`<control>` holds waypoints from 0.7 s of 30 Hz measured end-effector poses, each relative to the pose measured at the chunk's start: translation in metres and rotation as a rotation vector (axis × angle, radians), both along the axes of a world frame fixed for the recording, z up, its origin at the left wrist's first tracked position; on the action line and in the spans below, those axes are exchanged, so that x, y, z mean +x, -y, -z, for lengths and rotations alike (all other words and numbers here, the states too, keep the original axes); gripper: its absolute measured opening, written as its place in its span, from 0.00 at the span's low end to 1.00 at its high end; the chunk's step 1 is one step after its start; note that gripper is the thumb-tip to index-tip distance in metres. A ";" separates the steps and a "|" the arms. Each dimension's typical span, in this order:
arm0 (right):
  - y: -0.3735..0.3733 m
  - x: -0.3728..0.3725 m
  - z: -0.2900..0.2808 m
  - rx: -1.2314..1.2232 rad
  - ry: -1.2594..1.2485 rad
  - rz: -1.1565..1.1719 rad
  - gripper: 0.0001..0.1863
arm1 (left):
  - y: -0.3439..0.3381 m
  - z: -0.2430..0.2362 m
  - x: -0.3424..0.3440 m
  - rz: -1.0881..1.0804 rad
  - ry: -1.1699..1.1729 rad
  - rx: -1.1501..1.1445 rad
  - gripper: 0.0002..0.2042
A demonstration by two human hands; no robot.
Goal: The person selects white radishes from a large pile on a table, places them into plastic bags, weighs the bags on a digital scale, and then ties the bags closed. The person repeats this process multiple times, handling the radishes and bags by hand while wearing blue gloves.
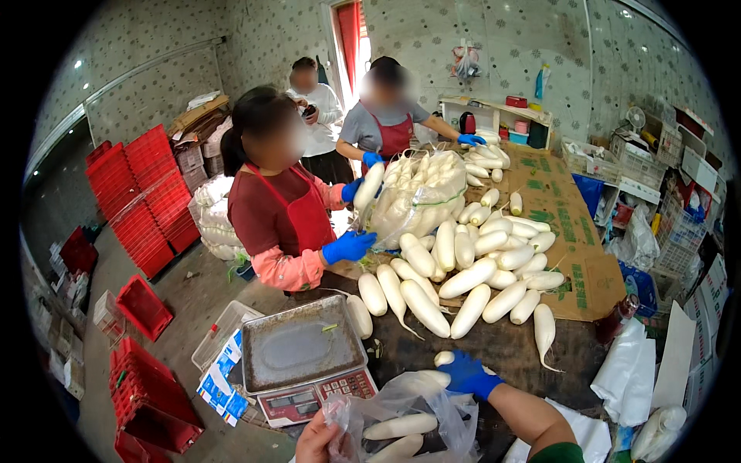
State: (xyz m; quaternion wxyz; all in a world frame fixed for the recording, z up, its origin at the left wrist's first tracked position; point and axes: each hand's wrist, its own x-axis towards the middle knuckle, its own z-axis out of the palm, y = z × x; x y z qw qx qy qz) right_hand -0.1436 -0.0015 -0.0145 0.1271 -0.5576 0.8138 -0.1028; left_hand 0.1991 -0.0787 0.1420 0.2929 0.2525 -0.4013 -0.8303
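My left hand [315, 438], bare, is closed on the rim of a clear plastic bag [457, 423] at the near edge of the table. Inside the bag lie several white daikon radishes [401, 427]. My right hand [471, 375], in a blue glove, is closed round another daikon radish [444, 358] beside the bag's far side; only its pale end shows past the glove. Beyond my hands spreads a heap of daikon radishes [468, 279], some with thin root tails. Left of the bag stands a scale [305, 347] with a dirty metal pan, a leaf scrap on it.
Across the table a co-worker [282, 208] in a red apron holds a radish beside a large bag of radishes [421, 193]. Another co-worker [386, 123] reaches toward the heap; a person stands behind. Cardboard [556, 231] covers the right side. Red crates [147, 201] stand left.
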 end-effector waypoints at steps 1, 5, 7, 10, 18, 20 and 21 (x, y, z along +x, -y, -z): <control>0.003 -0.001 -0.018 -0.005 0.074 -0.064 0.33 | -0.002 -0.002 0.005 -0.035 0.043 -0.026 0.14; -0.028 -0.028 -0.032 -0.585 0.751 0.232 0.32 | -0.013 -0.003 0.018 -0.059 0.011 -0.001 0.10; -0.061 -0.053 0.002 -0.764 1.239 0.491 0.30 | -0.015 -0.004 0.013 -0.022 -0.025 0.000 0.09; -0.072 -0.034 -0.030 -1.382 1.856 0.673 0.30 | -0.014 0.004 0.014 0.082 -0.072 -0.028 0.10; -0.056 0.123 -0.158 -0.869 -0.089 -0.414 0.30 | -0.025 -0.021 -0.010 0.015 0.046 -0.045 0.07; -0.047 0.132 -0.155 -0.821 -0.357 -0.475 0.30 | -0.025 -0.019 0.000 0.001 -0.001 -0.010 0.07; -0.040 0.132 -0.150 -0.777 -0.424 -0.511 0.30 | -0.026 -0.026 0.003 -0.042 -0.011 0.012 0.07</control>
